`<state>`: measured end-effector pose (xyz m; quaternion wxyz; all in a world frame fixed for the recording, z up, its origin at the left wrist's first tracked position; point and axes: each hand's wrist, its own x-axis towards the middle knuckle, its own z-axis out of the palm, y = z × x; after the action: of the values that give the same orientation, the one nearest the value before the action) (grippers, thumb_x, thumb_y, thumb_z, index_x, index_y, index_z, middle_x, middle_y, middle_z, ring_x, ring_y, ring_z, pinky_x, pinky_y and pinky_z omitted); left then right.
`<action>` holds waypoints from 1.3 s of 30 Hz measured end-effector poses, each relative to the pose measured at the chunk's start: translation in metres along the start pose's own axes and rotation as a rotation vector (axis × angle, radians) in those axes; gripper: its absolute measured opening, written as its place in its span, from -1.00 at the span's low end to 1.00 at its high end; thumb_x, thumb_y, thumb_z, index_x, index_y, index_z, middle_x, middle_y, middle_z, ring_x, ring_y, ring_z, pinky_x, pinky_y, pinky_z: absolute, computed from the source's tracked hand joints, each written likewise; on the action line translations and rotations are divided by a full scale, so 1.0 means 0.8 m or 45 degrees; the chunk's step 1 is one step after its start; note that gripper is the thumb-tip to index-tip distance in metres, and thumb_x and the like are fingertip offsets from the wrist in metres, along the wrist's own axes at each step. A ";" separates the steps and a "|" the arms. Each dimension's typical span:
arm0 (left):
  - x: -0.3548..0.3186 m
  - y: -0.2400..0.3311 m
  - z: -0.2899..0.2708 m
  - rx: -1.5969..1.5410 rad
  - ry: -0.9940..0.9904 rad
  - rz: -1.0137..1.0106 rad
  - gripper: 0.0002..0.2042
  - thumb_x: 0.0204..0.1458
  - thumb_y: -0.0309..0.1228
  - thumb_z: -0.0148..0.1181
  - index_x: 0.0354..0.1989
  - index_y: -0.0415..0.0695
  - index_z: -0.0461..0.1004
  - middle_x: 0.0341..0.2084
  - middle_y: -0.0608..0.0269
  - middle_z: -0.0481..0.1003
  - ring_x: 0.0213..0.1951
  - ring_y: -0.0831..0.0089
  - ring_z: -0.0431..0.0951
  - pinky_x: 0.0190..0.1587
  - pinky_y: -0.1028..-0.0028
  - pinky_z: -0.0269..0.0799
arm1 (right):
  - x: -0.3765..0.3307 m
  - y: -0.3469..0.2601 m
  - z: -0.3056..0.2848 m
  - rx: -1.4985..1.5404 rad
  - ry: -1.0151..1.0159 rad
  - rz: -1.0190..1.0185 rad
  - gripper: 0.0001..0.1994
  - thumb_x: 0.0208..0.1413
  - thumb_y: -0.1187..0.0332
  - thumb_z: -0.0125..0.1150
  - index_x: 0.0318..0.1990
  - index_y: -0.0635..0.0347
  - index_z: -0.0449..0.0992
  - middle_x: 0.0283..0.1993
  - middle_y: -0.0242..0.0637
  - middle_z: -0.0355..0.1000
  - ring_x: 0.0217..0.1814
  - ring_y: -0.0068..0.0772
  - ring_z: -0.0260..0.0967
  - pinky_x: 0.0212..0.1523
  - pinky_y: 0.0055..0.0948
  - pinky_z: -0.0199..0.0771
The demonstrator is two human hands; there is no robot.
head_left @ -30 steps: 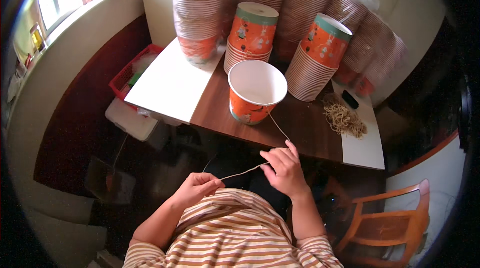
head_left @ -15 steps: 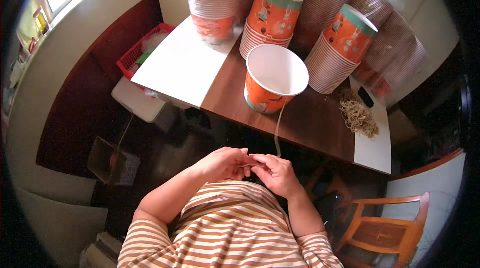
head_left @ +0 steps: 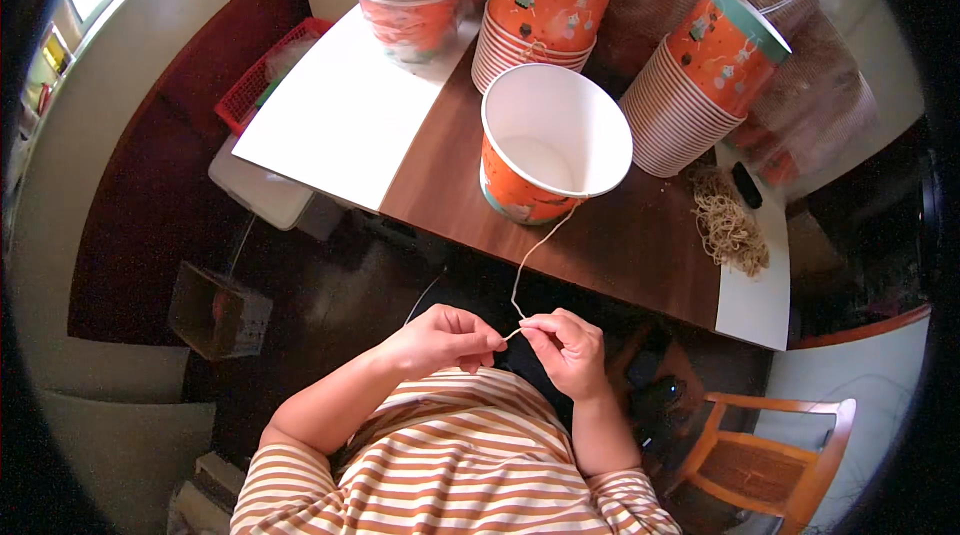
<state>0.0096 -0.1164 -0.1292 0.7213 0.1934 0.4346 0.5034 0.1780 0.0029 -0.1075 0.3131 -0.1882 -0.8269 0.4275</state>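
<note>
Beige cord (head_left: 518, 275) runs from near the rim of an orange cup (head_left: 522, 187), mouth up near the front edge of the counter (head_left: 440, 170), to the hands. Left hand (head_left: 447, 339) and right hand (head_left: 570, 349) are close but apart, each pinching the cord, short length between. Cord-to-cup join: too small to tell. Behind: two inverted stacks (head_left: 690, 100). Cord pile (head_left: 732, 223) at right.
</note>
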 end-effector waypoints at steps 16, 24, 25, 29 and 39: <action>-0.003 0.019 0.018 0.354 0.144 0.193 -0.84 0.10 -0.36 0.14 -0.38 -0.21 0.54 -0.60 0.45 0.44 -0.56 0.75 0.32 -0.52 0.69 0.22 | 0.002 0.007 0.009 0.642 -0.385 0.385 -0.62 -0.06 0.62 0.10 -0.01 0.32 0.35 -0.23 -0.27 0.43 -0.14 -0.56 0.40 -0.06 -0.52 0.40; 0.002 0.009 0.016 0.376 0.237 0.271 -0.85 0.11 -0.42 0.10 -0.33 -0.26 0.51 -0.60 0.46 0.41 -0.54 0.77 0.30 -0.52 0.70 0.22 | 0.012 0.010 0.003 0.263 -0.228 0.066 -0.90 -0.05 0.60 0.22 -0.35 0.25 0.48 -0.45 -0.34 0.38 -0.50 -0.60 0.31 -0.52 -0.62 0.30; 0.004 0.009 0.015 0.399 0.241 0.279 -0.86 0.11 -0.43 0.10 -0.33 -0.26 0.51 -0.59 0.46 0.41 -0.53 0.76 0.31 -0.51 0.69 0.23 | 0.013 0.011 0.002 0.267 -0.228 0.070 -0.90 -0.05 0.60 0.22 -0.35 0.25 0.48 -0.45 -0.34 0.38 -0.50 -0.60 0.31 -0.52 -0.62 0.30; 0.003 0.008 0.017 0.437 0.242 0.364 -0.87 0.09 -0.46 0.12 -0.35 -0.29 0.50 -0.58 0.43 0.42 -0.51 0.74 0.33 -0.50 0.66 0.26 | 0.016 0.007 0.002 0.099 -0.200 -0.060 -0.89 -0.07 0.58 0.24 -0.36 0.23 0.47 -0.45 -0.25 0.39 -0.48 -0.41 0.36 -0.50 -0.52 0.36; 0.017 0.017 0.014 1.107 0.296 0.933 -0.93 -0.03 -0.51 0.16 -0.41 -0.25 0.49 -0.59 0.14 0.39 -0.56 0.31 0.44 -0.52 0.43 0.33 | 0.021 0.014 0.003 -0.004 -0.185 -0.124 -0.88 -0.06 0.56 0.24 -0.35 0.22 0.44 -0.44 -0.19 0.40 -0.47 -0.24 0.39 -0.47 -0.43 0.40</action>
<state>0.0124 -0.0967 -0.1192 0.3016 0.5532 0.5826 0.5135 0.1648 0.0176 -0.1117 0.2724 -0.1170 -0.8563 0.4229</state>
